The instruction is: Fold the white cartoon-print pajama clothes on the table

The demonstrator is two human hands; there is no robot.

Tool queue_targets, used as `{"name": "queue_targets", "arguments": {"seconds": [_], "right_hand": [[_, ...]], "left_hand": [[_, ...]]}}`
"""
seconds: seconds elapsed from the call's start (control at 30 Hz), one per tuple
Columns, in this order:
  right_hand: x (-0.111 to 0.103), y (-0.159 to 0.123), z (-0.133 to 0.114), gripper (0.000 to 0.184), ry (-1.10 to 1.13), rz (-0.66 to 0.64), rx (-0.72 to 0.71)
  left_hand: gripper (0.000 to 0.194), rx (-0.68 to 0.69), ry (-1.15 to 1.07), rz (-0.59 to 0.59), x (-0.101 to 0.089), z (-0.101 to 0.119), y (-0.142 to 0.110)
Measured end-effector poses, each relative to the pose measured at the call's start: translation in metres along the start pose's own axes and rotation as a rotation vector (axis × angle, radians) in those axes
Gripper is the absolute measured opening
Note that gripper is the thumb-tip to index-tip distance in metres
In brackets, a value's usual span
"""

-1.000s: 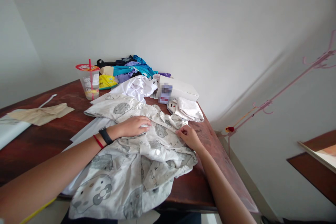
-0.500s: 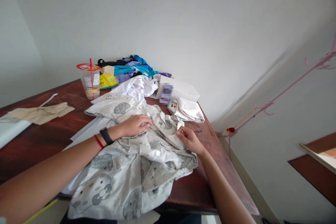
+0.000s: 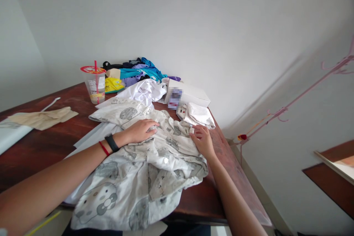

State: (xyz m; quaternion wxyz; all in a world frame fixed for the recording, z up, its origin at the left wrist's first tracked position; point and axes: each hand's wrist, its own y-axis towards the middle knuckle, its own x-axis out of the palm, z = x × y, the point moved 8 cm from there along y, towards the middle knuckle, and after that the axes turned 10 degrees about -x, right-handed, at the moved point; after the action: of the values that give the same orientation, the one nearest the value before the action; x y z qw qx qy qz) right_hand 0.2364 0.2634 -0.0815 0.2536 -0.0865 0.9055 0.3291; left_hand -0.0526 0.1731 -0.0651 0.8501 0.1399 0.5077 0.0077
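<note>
Head view: we see printed garment (image 3: 146, 171) rumpled on table (image 3: 58, 149), long axis running from near edge away toward wall (image 3: 177, 25), near end hanging past edge. Our left hand (image 3: 139, 131) rests palm-down on its middle, fingers loosely parted. Our right hand (image 3: 204, 141) sits at its right margin, thumb and fingers spread, no pinch visible. Garment lies leftward of right grip, beneath left; left hand nearer its middle. Beyond: white box (image 3: 192, 94), clothes pile (image 3: 148, 73), drink cup (image 3: 95, 86). Pink rack (image 3: 281, 110) right of table.

A black wristband (image 3: 111, 142) and thin red bracelet (image 3: 104, 148) circle the left wrist (image 3: 121, 139); dark clothing (image 3: 190, 229) shows below.
</note>
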Motion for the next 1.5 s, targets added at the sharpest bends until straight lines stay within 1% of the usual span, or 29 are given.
{"name": "queue_targets", "arguments": {"seconds": [0.07,0.2,0.27,0.43,0.53,0.6,0.67,0.77,0.8,0.83,0.87,0.9,1.03,1.1,1.17,1.2,1.27,1.37,1.5], "right_hand": [[0.002,0.0,0.005,0.041,0.009,-0.028,0.022],[0.016,-0.002,0.011,0.032,0.007,-0.169,0.045],[0.018,-0.002,0.011,0.031,0.007,-0.177,0.026],[0.017,0.0,0.01,0.037,0.021,-0.166,0.009],[0.014,0.001,0.005,0.033,0.045,-0.171,0.014],[0.012,0.001,-0.004,0.03,0.058,-0.192,-0.001],[0.014,-0.001,-0.016,0.027,0.077,-0.262,-0.049],[0.03,-0.011,-0.036,0.026,0.144,-0.496,-0.125],[0.035,-0.014,-0.039,0.027,0.154,-0.556,-0.126],[0.038,-0.016,-0.039,0.029,0.151,-0.579,-0.114],[0.038,-0.016,-0.037,0.031,0.14,-0.556,-0.088],[0.035,-0.014,-0.033,0.034,0.134,-0.491,-0.052],[0.013,-0.005,-0.008,0.04,0.255,-0.136,0.109],[0.007,-0.003,0.005,0.055,0.282,-0.029,0.151],[0.005,-0.001,0.015,0.069,0.225,0.004,0.154],[0.006,-0.001,0.02,0.073,0.179,0.007,0.15],[0.008,-0.001,0.028,0.074,0.098,0.004,0.142],[0.016,-0.003,0.037,0.073,0.049,-0.041,0.147],[0.019,-0.003,0.038,0.074,0.014,-0.102,0.135]], "left_hand": [[0.036,0.02,-0.007,-0.004,-0.002,0.003,0.0],[0.033,0.05,-0.022,0.001,-0.003,0.005,0.0],[0.032,0.055,-0.026,0.006,-0.003,0.005,-0.001],[0.032,0.057,-0.039,0.014,-0.003,0.006,0.0],[0.032,0.055,-0.037,0.011,-0.003,0.006,0.0],[0.032,0.054,-0.035,0.008,-0.003,0.006,0.0],[0.032,0.053,-0.033,0.005,-0.003,0.006,0.0],[0.033,0.052,-0.034,0.006,-0.003,0.006,-0.001],[0.033,0.053,-0.035,0.007,-0.004,0.006,-0.001],[0.034,0.053,-0.036,0.008,-0.004,0.006,-0.001],[0.034,0.053,-0.038,0.01,-0.004,0.007,-0.001],[0.034,0.053,-0.04,0.01,-0.004,0.007,-0.001],[0.035,0.053,-0.042,0.004,-0.005,0.008,0.0],[0.035,0.054,-0.046,0.003,-0.005,0.008,0.0],[0.035,0.053,-0.053,0.008,-0.005,0.008,0.0],[0.034,0.052,-0.054,0.009,-0.005,0.008,-0.001],[0.034,0.052,-0.052,0.01,-0.005,0.008,-0.001],[0.033,0.053,-0.043,0.004,-0.005,0.008,-0.001],[0.034,0.052,-0.042,0.003,-0.005,0.008,-0.001]]}}
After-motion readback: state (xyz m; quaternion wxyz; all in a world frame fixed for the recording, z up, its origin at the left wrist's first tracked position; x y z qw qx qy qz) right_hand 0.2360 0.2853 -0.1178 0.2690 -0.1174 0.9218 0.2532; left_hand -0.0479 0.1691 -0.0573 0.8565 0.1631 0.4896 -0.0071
